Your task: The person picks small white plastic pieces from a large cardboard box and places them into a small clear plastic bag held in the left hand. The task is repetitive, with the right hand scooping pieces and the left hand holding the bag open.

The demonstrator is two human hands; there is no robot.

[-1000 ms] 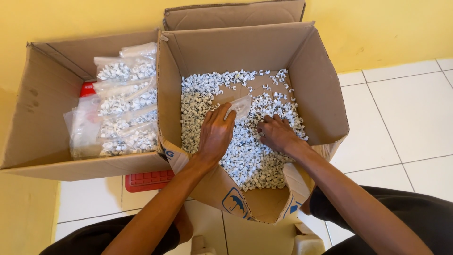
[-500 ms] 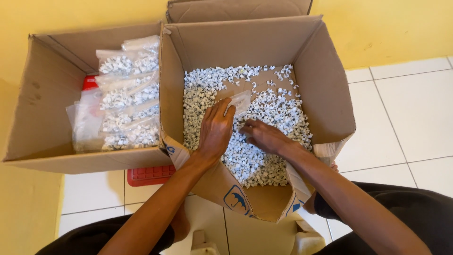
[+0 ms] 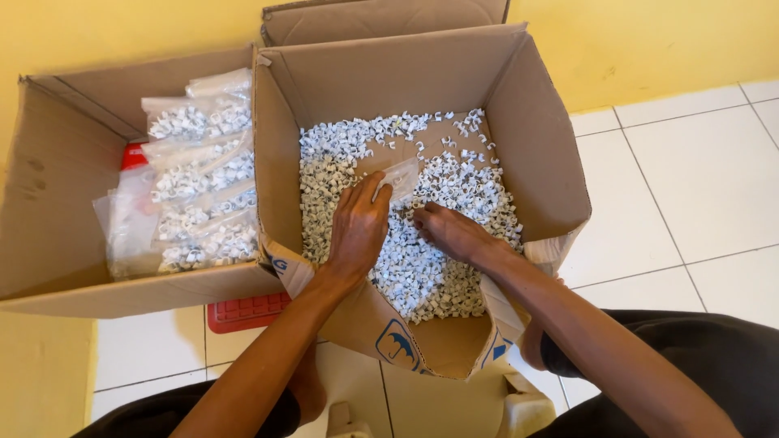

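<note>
Small white plastic clips point(image 3: 422, 268) lie loose in a heap on the floor of the open cardboard box point(image 3: 535, 154) at centre. A small clear plastic bag point(image 3: 400, 178) lies on the heap, its mouth facing the hands. The left hand point(image 3: 357, 227) rests flat on the clips with fingers together and pinches the bag's near edge. The right hand point(image 3: 450, 231) is cupped palm-down on the heap just beside the bag mouth, fingers curled over clips.

Risks, as judged from this position:
- The bag mouth may collapse under a one-sided pinch, so that clips slide past it.
- Clips may scatter toward the bare cardboard patch at the far side.
- The torn near flap point(image 3: 389, 341) sags low; clips pushed toward it may spill onto the white tiled floor point(image 3: 698, 203).

Filled bags point(image 3: 199, 195) stand stacked in the second box point(image 3: 49, 211) at left, touching the first.
</note>
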